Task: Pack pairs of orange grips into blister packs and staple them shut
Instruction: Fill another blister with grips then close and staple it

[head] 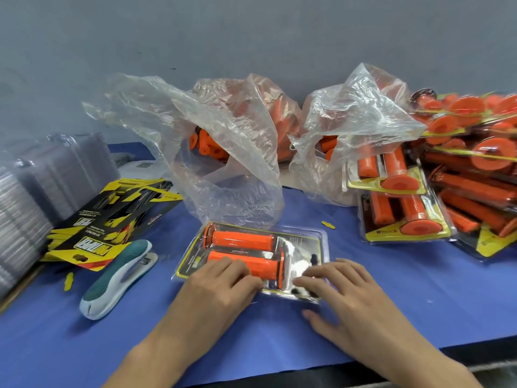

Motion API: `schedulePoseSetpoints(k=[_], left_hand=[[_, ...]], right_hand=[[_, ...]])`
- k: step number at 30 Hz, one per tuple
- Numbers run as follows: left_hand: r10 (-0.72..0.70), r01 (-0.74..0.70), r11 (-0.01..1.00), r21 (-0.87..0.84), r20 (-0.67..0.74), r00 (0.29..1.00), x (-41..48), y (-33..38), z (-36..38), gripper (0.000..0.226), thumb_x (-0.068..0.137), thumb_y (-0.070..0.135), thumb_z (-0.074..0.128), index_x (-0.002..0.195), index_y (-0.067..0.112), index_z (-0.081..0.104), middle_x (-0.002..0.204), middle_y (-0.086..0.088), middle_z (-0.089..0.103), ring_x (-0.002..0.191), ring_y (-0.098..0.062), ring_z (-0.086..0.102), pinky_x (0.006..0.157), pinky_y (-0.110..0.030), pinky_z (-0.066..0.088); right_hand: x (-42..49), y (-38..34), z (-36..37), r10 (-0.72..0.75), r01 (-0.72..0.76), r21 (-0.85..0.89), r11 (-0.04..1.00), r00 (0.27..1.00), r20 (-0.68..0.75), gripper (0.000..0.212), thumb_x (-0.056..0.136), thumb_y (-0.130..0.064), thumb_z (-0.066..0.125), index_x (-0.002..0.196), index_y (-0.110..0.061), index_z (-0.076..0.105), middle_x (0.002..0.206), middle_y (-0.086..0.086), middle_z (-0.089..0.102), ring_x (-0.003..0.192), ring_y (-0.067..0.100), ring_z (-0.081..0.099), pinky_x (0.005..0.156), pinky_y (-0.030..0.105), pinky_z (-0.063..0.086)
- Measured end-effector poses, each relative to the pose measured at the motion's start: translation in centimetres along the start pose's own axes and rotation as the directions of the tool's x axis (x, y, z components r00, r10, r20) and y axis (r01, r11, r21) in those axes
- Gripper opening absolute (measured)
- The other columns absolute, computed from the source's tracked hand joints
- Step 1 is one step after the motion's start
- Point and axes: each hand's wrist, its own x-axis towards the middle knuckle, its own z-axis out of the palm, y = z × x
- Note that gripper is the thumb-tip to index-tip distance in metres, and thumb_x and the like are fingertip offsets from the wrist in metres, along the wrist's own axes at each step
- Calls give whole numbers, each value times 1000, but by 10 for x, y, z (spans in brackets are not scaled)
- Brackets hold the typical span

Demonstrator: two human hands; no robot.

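Observation:
A clear blister pack (305, 242) with a black and yellow card lies flat on the blue table in front of me. Two orange grips (242, 240) lie side by side inside it. My left hand (221, 287) presses on the pack's near left part, its fingers over the nearer grip. My right hand (338, 292) presses with straight fingers on the near right edge of the pack. A teal and white stapler (117, 278) lies on the table to the left of the pack, untouched.
Printed cards (112, 219) are heaped at the left, beside stacks of empty clear blisters (42, 186). Two clear plastic bags (232, 141) of loose orange grips stand behind the pack. Filled packs (436, 191) pile up at the right. The table's front edge (419, 350) runs near my wrists.

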Motion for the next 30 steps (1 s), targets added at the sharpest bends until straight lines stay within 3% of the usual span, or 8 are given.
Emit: schedulePoseSetpoints(k=[3, 6, 10, 16, 22, 25, 28, 30], left_hand=[[4, -3, 1000, 31, -24, 1000, -1, 9, 1, 7, 89, 17, 69, 82, 19, 69, 80, 4, 60, 69, -19, 54, 61, -32, 47], [22, -20, 999, 43, -47, 999, -3, 9, 5, 15, 95, 21, 64, 80, 19, 67, 79, 4, 60, 68, -20, 54, 62, -34, 48], [5, 1, 996, 91, -63, 998, -12, -15, 2, 21, 96, 24, 56, 79, 18, 68, 80, 4, 62, 71, -22, 60, 68, -37, 49], [-33, 45, 993, 107, -108, 994, -32, -39, -4, 20, 91, 30, 62, 79, 16, 70, 90, 2, 65, 88, -21, 56, 79, -34, 43], [-152, 161, 977, 140, -70, 986, -49, -59, -14, 25, 86, 42, 59, 78, 21, 70, 99, 1, 66, 96, -22, 57, 80, -37, 44], [-165, 169, 975, 143, -36, 986, -52, -63, -19, 27, 84, 46, 58, 79, 22, 70, 101, 1, 65, 97, -22, 57, 79, -39, 47], [-142, 149, 979, 138, -65, 988, -49, -56, -19, 23, 85, 40, 60, 77, 20, 68, 98, 1, 65, 93, -22, 57, 77, -37, 46], [-96, 109, 982, 153, -88, 991, -46, -50, -20, 23, 88, 33, 59, 75, 17, 67, 93, 1, 66, 90, -21, 55, 74, -36, 46]], right_hand=[[10, -17, 10, -33, 24, -96, 995, 995, -89, 3, 94, -30, 58, 93, -28, 60, 91, -9, 57, 81, 17, 55, 82, 31, 43], [15, -20, 8, -6, -6, -122, 993, 995, -98, 10, 92, -22, 62, 84, -25, 57, 81, -8, 51, 71, 18, 51, 75, 29, 40], [15, -13, 3, 26, -32, -70, 997, 996, -83, 17, 86, -11, 66, 78, -23, 56, 77, -9, 51, 68, 18, 51, 72, 28, 39], [16, -9, -3, 61, -62, -1, 998, 996, -64, 14, 91, -23, 52, 78, -24, 57, 78, -13, 55, 71, 15, 54, 75, 25, 40], [17, -7, -6, 96, -96, 19, 995, 994, -52, 14, 90, -26, 52, 77, -24, 58, 78, -13, 57, 71, 15, 57, 74, 25, 41], [18, -6, -4, 101, -101, 4, 995, 992, -72, 11, 86, -21, 64, 76, -23, 58, 78, -13, 58, 72, 15, 57, 74, 25, 40], [17, -2, -1, 115, -117, -16, 993, 989, -98, 18, 85, -14, 72, 76, -22, 58, 78, -10, 58, 71, 18, 57, 75, 26, 39], [15, -4, 2, 97, -107, -69, 992, 986, -138, 11, 87, -15, 61, 77, -21, 58, 79, -8, 57, 71, 21, 57, 75, 29, 40]])
